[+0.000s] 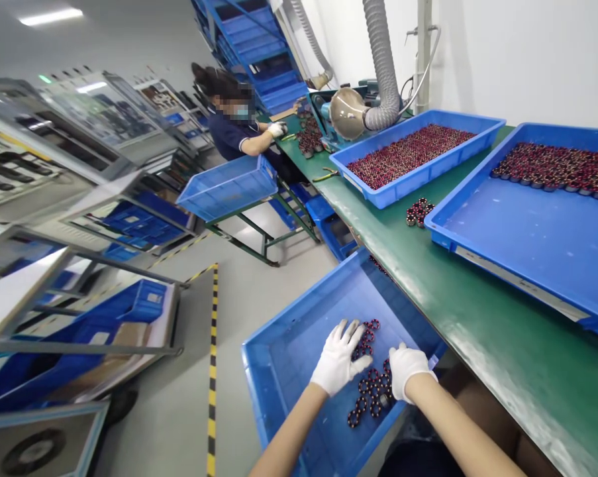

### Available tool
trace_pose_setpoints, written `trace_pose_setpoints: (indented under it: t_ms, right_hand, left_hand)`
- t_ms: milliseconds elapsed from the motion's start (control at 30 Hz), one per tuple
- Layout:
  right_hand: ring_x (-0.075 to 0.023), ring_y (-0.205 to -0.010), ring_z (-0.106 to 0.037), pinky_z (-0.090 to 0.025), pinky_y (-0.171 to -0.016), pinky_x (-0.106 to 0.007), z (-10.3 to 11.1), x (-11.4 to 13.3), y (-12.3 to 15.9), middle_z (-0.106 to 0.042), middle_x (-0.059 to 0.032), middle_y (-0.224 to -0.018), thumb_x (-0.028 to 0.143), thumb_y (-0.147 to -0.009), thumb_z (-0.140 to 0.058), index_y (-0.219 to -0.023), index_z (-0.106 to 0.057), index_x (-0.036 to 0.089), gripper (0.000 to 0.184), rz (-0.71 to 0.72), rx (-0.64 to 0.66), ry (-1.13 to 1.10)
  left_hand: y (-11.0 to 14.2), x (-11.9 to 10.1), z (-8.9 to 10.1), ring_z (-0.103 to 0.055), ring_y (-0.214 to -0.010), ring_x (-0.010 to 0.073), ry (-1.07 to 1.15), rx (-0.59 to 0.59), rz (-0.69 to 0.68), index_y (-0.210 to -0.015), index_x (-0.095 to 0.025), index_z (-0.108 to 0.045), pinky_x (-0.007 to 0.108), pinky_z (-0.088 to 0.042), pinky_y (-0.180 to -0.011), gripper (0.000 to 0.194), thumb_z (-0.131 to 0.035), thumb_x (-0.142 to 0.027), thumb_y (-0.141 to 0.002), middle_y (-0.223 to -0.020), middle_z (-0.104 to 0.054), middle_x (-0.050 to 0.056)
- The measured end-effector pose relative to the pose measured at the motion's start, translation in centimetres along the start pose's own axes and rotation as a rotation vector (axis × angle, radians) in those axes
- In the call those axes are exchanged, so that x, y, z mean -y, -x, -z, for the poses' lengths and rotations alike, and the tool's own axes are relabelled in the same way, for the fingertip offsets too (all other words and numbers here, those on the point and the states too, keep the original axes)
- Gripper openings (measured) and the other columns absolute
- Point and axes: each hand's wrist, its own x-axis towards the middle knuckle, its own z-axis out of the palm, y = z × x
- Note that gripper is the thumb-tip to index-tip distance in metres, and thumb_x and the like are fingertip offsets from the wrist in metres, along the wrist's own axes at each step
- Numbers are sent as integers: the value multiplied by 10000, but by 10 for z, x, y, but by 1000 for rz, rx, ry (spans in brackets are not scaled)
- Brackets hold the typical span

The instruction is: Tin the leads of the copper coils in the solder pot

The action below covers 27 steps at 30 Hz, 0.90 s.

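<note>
My left hand (339,358), in a white glove, reaches into a blue tray (299,324) below the table edge. Its fingers are spread over a small group of dark red ring-shaped parts (369,334) and touch them. To its right is my right hand (408,371), also gloved, with its fingers curled down beside more dark rings with copper-coloured dots (374,391). Whatever lies inside those curled fingers is hidden. These rings lie loosely on the tray floor between and below both hands.
On the green table (428,278) stand a blue tray full of red rings (378,195) and a larger, partly filled blue tray (537,232). A few loose rings (418,212) lie between them. A co-worker (234,129) sits farther along, near a ducted machine (348,112).
</note>
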Motion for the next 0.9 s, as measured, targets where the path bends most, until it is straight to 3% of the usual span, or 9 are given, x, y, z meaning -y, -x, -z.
trace_pose_setpoints:
  t_ms: [100,200,333,433,533,667,733,800,900]
  right_hand:
    - [-308,-849,-625,-497,-675,-384,-5,-1,-3,-525,-250,-1131,26,-467,-634,-1077,-545,75,618,-20,-11,-52]
    - [-290,-829,-634,-497,-697,-372,-9,-8,-6,-523,-221,-1148,34,-499,-617,-1050,-558,102,558,2,-47,-120]
    - [-202,-953,-596,-451,-816,-263,-10,-23,-13,-587,-88,-1110,151,-629,-578,-1110,-529,198,487,116,-86,-229]
    - [-141,-1001,-567,-412,-854,-206,-9,-31,-16,-604,-34,-1098,130,-726,-461,-1162,-498,236,450,129,-127,-267]
    - [-202,-954,-583,-435,-817,-286,-8,-31,-15,-598,-85,-1089,87,-728,-427,-1071,-581,213,397,93,-171,-230]
    - [-261,-874,-596,-446,-762,-340,-7,-26,-11,-615,-135,-978,84,-684,-484,-908,-662,171,298,112,-184,-161]
    - [-267,-877,-590,-442,-769,-353,-6,-25,-10,-610,-137,-965,62,-669,-483,-945,-644,164,335,133,-183,-137]
    - [-275,-892,-580,-442,-771,-368,-4,-27,-8,-594,-133,-988,61,-647,-501,-1019,-601,167,400,166,-175,-119]
    - [-273,-914,-568,-458,-752,-361,-3,-30,-6,-542,-99,-1077,172,-595,-607,-1106,-529,238,520,238,-136,-119]
  left_hand:
    - [8,3,1,-389,-1150,281,14,34,48,-1215,-165,-399,480,-354,-931,441,-488,-393,-848,-1263,-424,124]
    - [12,9,2,-527,-974,221,23,28,172,-1097,-145,-481,428,-448,-822,240,-433,-259,-891,-1088,-535,92]
    - [2,19,4,-578,-735,164,70,28,283,-909,-131,-554,360,-495,-686,141,-488,-250,-871,-825,-584,26]
    - [-7,19,4,-576,-801,170,120,-5,283,-895,-131,-560,370,-486,-734,117,-492,-222,-868,-873,-588,31]
    - [-11,17,3,-561,-889,185,156,-44,267,-942,-142,-557,403,-462,-802,129,-476,-216,-876,-985,-577,53]
    - [-1,19,8,-554,-928,183,209,-9,177,-881,-154,-584,393,-456,-831,135,-483,-242,-870,-966,-598,47]
    - [12,18,15,-530,-993,205,205,-1,150,-968,-148,-563,403,-448,-854,194,-494,-289,-855,-1051,-571,86]
    - [31,11,22,-432,-1122,267,176,10,112,-1142,-157,-471,447,-404,-908,465,-587,-396,-760,-1225,-453,143]
    - [61,-8,20,-217,-1236,384,131,83,-26,-1256,-257,-360,556,-258,-982,976,-762,-523,-407,-1352,-305,120]
